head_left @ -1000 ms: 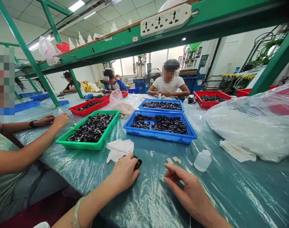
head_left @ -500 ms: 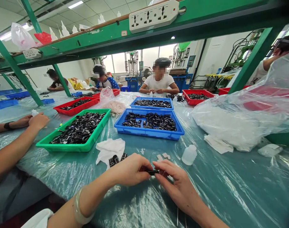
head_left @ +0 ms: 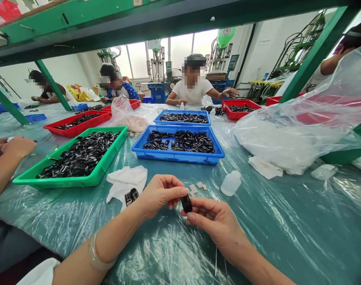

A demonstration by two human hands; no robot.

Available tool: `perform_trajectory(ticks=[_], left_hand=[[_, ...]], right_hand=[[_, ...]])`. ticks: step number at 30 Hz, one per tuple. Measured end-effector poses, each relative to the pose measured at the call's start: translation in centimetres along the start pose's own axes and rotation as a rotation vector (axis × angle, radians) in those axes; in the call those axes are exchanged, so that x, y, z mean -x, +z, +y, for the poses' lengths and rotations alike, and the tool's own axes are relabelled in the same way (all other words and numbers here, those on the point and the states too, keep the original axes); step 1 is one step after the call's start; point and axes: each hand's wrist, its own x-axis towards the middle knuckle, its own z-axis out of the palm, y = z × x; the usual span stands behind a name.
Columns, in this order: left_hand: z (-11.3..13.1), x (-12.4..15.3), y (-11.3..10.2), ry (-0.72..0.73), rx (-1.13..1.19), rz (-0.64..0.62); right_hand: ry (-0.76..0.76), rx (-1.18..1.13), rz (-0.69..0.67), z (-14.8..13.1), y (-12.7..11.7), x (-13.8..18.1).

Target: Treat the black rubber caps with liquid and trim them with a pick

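Note:
A small black glossy plastic part (head_left: 186, 203) is pinched between both hands above the table. The fingertips of my left hand (head_left: 164, 194) hold its upper end, and those of my right hand (head_left: 214, 217) grip its lower right side. Just beyond the hands lie several small white pads (head_left: 195, 188). To the right of these is a translucent squeeze bottle (head_left: 230, 183). More black parts (head_left: 131, 196) rest on a crumpled white cloth (head_left: 125, 180), left of my left hand. What the curled fingers of either hand cover is hidden.
Blue trays (head_left: 177, 157), a green tray (head_left: 70, 181) and red trays hold piles of black parts. A large clear plastic bag (head_left: 287, 138) lies on the right. A co-worker's hands (head_left: 17, 147) are at the left edge. A green shelf beam (head_left: 115, 27) crosses overhead.
The black part has turned from lying flat to standing more upright, showing its broad face. The view has shifted, and the co-worker across has stretched an arm toward a red tray.

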Motion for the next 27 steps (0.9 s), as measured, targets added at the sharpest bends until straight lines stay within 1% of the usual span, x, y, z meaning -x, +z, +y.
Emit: perform_trajectory(ticks=[7, 11, 19, 27], left_hand=[[-0.18, 0.42, 0.41, -0.025, 0.018, -0.034], [-0.25, 0.4, 0.47, -0.034, 0.028, -0.052], [-0.5, 0.47, 0.5, -0.04, 0.054, -0.058], [-0.62, 0.57, 0.54, -0.029, 0.011, -0.045]], right_hand=[[0.028, -0.061, -0.028, -0.06, 0.25, 0.07], [0.038, -0.055, -0.015, -0.08, 0.34, 0.07], [0.04, -0.047, -0.004, -0.31, 0.4, 0.14], [0.035, -0.038, -0.01, -0.23, 0.42, 0.1]])
